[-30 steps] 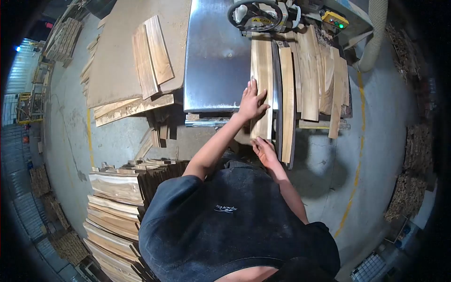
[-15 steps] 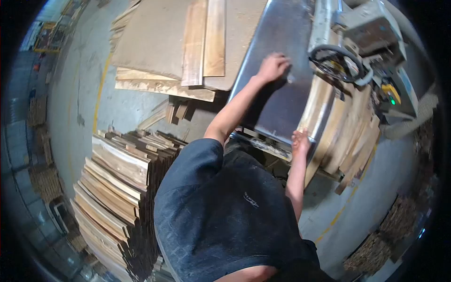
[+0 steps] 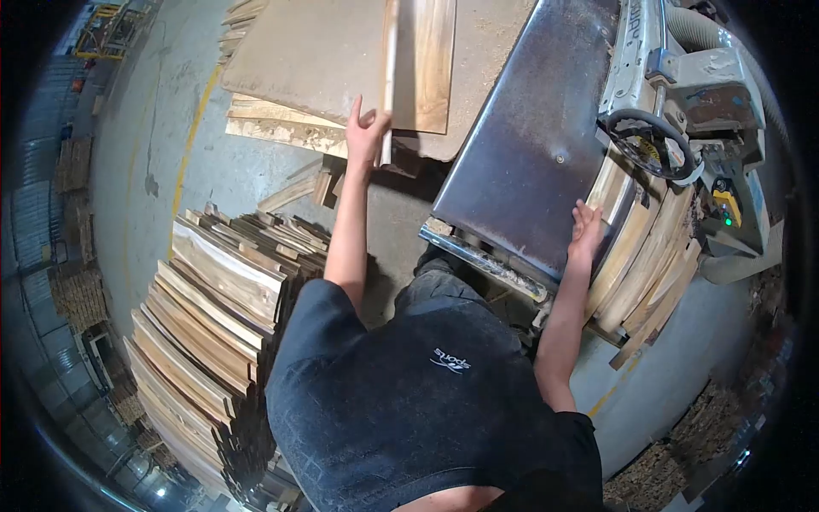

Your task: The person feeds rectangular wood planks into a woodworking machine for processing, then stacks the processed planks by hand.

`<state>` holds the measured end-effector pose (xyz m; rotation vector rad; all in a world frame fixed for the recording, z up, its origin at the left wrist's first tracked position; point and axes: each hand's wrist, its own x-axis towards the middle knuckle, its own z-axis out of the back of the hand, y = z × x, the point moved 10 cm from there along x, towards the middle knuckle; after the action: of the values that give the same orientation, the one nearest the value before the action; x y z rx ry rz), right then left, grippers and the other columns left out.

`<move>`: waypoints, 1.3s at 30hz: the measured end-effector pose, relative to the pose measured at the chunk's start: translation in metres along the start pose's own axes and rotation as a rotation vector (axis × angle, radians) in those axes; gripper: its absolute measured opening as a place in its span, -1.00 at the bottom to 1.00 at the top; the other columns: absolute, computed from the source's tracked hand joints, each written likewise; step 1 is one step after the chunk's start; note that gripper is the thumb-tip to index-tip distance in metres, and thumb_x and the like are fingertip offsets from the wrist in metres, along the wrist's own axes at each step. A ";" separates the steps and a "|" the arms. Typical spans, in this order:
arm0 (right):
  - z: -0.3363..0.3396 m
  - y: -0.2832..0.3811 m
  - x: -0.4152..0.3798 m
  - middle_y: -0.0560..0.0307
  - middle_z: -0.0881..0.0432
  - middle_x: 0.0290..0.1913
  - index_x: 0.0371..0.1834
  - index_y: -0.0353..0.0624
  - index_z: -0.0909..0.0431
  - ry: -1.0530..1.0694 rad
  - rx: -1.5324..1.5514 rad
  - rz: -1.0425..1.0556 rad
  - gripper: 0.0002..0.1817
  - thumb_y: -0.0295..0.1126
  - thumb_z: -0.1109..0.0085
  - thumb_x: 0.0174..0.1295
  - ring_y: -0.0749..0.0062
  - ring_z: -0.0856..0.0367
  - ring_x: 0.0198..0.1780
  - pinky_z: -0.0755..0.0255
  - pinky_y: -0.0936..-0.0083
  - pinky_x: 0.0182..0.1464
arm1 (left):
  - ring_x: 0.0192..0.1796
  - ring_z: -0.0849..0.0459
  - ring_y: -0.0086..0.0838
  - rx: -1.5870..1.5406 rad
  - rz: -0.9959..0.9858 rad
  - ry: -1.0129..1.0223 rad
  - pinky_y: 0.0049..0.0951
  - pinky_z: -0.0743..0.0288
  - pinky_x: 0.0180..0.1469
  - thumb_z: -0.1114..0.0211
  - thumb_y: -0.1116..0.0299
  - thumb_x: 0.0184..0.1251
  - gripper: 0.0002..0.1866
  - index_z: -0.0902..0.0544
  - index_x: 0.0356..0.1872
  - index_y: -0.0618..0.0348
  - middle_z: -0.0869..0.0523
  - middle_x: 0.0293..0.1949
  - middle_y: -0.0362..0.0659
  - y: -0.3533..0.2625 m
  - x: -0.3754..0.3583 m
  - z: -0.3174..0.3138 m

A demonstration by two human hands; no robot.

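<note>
Gripping the near end of a thin plank (image 3: 390, 81), the left hand (image 3: 367, 132) has swung off the steel saw table (image 3: 529, 154) to the board pile left of it. Right of the table, the right hand (image 3: 587, 229) lies open on the stacked planks (image 3: 636, 256), steadying them.

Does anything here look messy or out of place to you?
A little. The boards beside the metal table lie fanned out, their ends uneven and jutting past the edge near the right hand. Short offcuts lie scattered on the floor under the sheet where the left hand grips a plank.
</note>
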<state>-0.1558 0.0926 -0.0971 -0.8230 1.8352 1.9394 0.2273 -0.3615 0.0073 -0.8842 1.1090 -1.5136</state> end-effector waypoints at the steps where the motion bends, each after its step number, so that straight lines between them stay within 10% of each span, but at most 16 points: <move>1: -0.020 0.008 -0.010 0.01 -0.68 0.06 0.15 -0.30 -0.49 0.109 0.139 0.078 -0.48 0.01 0.08 0.54 0.42 -0.67 -0.02 -0.47 0.64 -0.24 | -0.06 -0.72 -0.12 -0.379 0.187 0.142 -0.19 -0.62 0.07 -0.30 0.02 0.22 -0.27 -0.43 0.34 0.25 -0.64 0.09 0.17 0.000 -0.016 -0.005; 4: -0.051 0.012 -0.049 -0.10 -0.48 0.36 0.43 -0.29 -0.26 0.265 0.264 0.209 -0.38 0.00 0.09 0.55 0.20 -0.45 0.37 -0.36 0.36 0.27 | -0.01 -0.73 -0.25 -1.046 0.400 0.378 -0.31 -0.62 0.07 -0.03 -0.03 0.37 -0.34 -0.46 0.24 0.39 -0.71 0.01 0.04 -0.009 -0.057 -0.026; 9: -0.099 -0.017 -0.165 -0.10 -0.50 0.32 0.43 -0.18 -0.32 0.635 -0.115 0.137 -0.34 0.09 0.03 0.49 0.20 -0.53 0.29 -0.45 0.32 0.25 | 0.00 -0.67 -0.42 -0.845 0.337 0.522 -0.38 -0.58 0.06 -0.20 0.23 0.41 -0.57 -0.50 0.19 0.25 -0.65 -0.03 -0.14 -0.020 -0.145 -0.056; 14: -0.078 -0.055 -0.254 -0.12 -0.51 0.32 0.44 -0.26 -0.33 0.906 -0.359 0.219 -0.27 0.12 -0.04 0.45 0.22 -0.50 0.33 -0.41 0.24 0.32 | 0.03 -0.63 -0.53 -0.250 0.317 0.761 -0.48 -0.58 0.06 -0.36 0.43 0.32 -0.10 -0.02 0.60 0.12 -0.65 0.10 -0.11 -0.002 -0.255 -0.097; 16: -0.046 -0.096 -0.256 -0.14 -0.56 0.25 0.43 -0.34 -0.31 0.845 -0.542 0.349 -0.31 -0.07 -0.20 0.41 0.25 -0.51 0.30 -0.38 0.37 0.32 | -0.11 -0.60 -0.43 -0.241 0.194 0.771 -0.46 -0.54 0.02 -0.46 0.23 0.24 -0.06 -0.12 0.58 0.09 -0.62 0.02 -0.07 -0.022 -0.300 -0.111; 20: 0.022 -0.115 -0.278 0.04 -0.66 0.09 0.25 -0.33 -0.46 0.652 -0.655 0.206 -0.52 -0.26 -0.24 0.38 0.44 -0.60 0.12 -0.46 0.37 0.18 | 0.34 -0.32 0.10 0.610 -0.530 0.783 0.02 -0.30 0.28 -0.54 -0.20 0.00 0.01 -0.37 0.49 -0.01 -0.19 0.42 0.30 -0.040 -0.359 -0.146; 24: 0.085 -0.188 -0.244 0.21 -0.66 -0.01 0.16 -0.18 -0.52 0.411 0.277 -0.122 -0.66 -0.37 -0.25 0.35 0.50 -0.62 0.02 -0.50 0.45 0.08 | 0.56 -0.04 0.23 0.576 -0.819 0.810 0.23 -0.02 0.40 -0.34 -0.38 0.07 -0.12 -0.50 0.40 -0.14 -0.16 0.49 0.35 -0.057 -0.389 -0.197; 28: 0.119 -0.209 -0.219 0.22 -0.62 0.11 0.16 -0.14 -0.50 0.104 0.678 -0.234 -0.65 -0.41 -0.28 0.33 0.43 -0.62 0.12 -0.52 0.39 0.18 | 0.57 -0.08 0.14 0.555 -0.895 0.805 0.16 0.04 0.45 -0.29 -0.46 0.03 -0.01 -0.44 0.43 -0.05 -0.27 0.46 0.27 -0.068 -0.386 -0.251; 33: 0.099 -0.178 -0.184 -0.04 -0.62 0.09 0.10 -0.30 -0.48 0.241 0.539 -0.366 -0.47 0.02 -0.13 0.43 0.33 -0.63 0.13 -0.54 0.44 0.08 | 0.53 -0.21 0.05 0.516 -0.918 0.729 0.11 -0.03 0.45 -0.33 -0.37 0.03 -0.06 -0.48 0.38 0.03 -0.31 0.44 0.26 -0.087 -0.356 -0.306; 36: 0.093 -0.144 -0.157 0.07 -0.71 -0.38 -0.07 -0.33 -0.56 0.220 0.058 -0.297 -0.21 0.32 0.28 0.46 0.34 -0.74 -0.34 -0.50 0.56 -0.34 | 0.57 -0.11 0.05 0.501 -0.852 0.836 0.13 -0.01 0.46 -0.31 -0.37 0.09 -0.06 -0.43 0.42 0.03 -0.26 0.46 0.30 -0.091 -0.328 -0.342; 39: 0.088 -0.136 -0.111 0.27 -0.48 -0.61 -0.24 -0.24 -0.55 0.025 0.109 -0.298 -0.23 0.37 0.21 0.41 0.54 -0.48 -0.62 -0.13 0.67 -0.66 | 0.56 -0.16 -0.06 0.389 -0.811 0.980 0.04 -0.06 0.46 -0.39 -0.22 0.11 -0.15 -0.47 0.38 0.05 -0.31 0.47 0.17 -0.107 -0.280 -0.360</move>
<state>-0.0020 0.2085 -0.1349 -1.0240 1.7022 1.6376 -0.0801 -0.0075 0.0004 -0.2618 1.0608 -2.9012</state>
